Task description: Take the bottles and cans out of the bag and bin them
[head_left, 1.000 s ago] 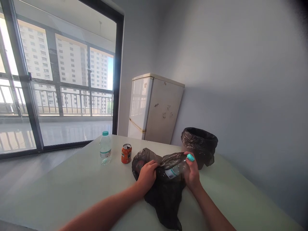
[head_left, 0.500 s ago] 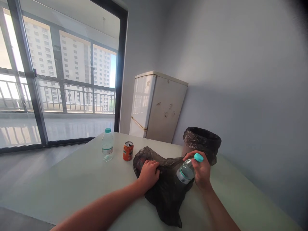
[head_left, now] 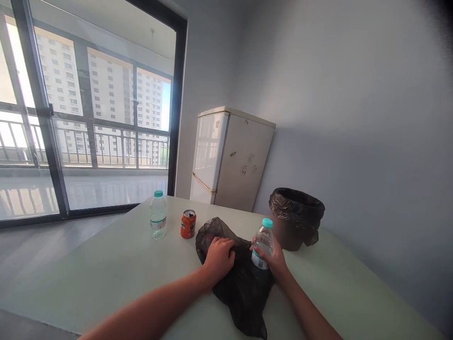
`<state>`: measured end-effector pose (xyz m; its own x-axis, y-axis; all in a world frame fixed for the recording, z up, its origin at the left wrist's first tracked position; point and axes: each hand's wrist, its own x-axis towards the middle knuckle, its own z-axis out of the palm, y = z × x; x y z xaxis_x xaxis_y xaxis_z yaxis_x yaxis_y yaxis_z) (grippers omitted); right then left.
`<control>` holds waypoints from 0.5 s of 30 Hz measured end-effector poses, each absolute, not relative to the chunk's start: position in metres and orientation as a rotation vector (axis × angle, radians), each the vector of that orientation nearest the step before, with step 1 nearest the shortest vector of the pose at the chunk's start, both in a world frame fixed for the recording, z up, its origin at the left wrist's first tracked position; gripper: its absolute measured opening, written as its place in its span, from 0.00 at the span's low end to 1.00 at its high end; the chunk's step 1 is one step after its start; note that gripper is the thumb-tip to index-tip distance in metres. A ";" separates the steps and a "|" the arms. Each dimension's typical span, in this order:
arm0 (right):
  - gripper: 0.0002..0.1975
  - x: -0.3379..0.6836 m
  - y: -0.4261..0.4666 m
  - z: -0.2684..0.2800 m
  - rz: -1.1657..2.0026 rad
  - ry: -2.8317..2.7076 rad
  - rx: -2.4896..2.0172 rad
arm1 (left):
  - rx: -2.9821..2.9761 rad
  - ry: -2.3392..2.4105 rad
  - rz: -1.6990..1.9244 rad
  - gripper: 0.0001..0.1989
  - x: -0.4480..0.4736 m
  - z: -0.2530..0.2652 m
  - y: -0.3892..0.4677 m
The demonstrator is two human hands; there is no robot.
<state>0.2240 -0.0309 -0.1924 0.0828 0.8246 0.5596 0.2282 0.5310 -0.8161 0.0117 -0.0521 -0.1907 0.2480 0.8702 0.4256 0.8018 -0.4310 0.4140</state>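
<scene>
A dark, thin plastic bag lies spread on the pale table, something reddish showing through its far left part. My left hand is closed on the bag's edge. Just right of it, my right hand wraps round a clear plastic bottle with a teal cap. This bottle is nearly upright, and its lower end is hidden in or behind the bag; which, I cannot tell. Left of the bag stand an orange drink can and a second clear bottle with a teal cap.
A bin lined with a dark bag stands on the table behind my right hand. Past the far table edge is a white fridge. A wall runs along the right, and a glass sliding door is at left.
My right hand has moved left and slightly down. It now holds the bottle round its body rather than near the cap, and the bottle has tipped from slanted to almost upright. My left hand stays put.
</scene>
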 end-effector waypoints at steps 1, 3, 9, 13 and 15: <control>0.25 0.225 -0.030 -0.193 0.667 -1.465 -0.946 | 2.393 1.614 0.930 0.10 0.012 -0.191 -0.052; 0.24 0.228 -0.028 -0.192 0.862 -1.479 -0.898 | 2.398 1.622 0.923 0.10 0.012 -0.191 -0.052; 0.21 0.236 -0.033 -0.171 0.451 -1.261 -0.924 | 2.412 1.631 0.905 0.08 0.012 -0.194 -0.051; 0.25 0.210 -0.061 -0.143 0.302 -1.188 -0.952 | 2.411 1.622 0.913 0.06 0.012 -0.199 -0.049; 0.27 0.179 -0.084 -0.126 0.440 -1.275 -0.961 | 2.386 1.621 0.943 0.04 0.013 -0.203 -0.049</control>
<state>0.1792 -0.0837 -0.1262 0.2804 0.7494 0.5998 0.2196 0.5582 -0.8001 0.0126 -0.0487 -0.2026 0.2385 0.8708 0.4300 0.8043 -0.4252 0.4151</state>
